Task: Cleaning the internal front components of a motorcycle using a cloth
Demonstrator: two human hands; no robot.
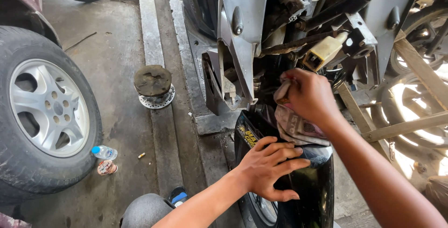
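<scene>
Cloth rag (297, 124) is being pressed into the motorcycle's stripped front by the right hand (309, 95), fingers closed on it.
Black fender (311, 188) is being steadied under the left hand (270, 168), fingers spread flat; wiping seems underway, and firmer rubbing is probably being called for.

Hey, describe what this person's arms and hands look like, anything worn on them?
Both arms are bare from the forearm down: no sleeves show in the head view. The left hand and the right hand wear no gloves, and no watch, bracelet or ring is visible on either. Fingernails are short and unpainted. The upper arms lie outside the picture, so any sleeve there cannot be seen.
</scene>
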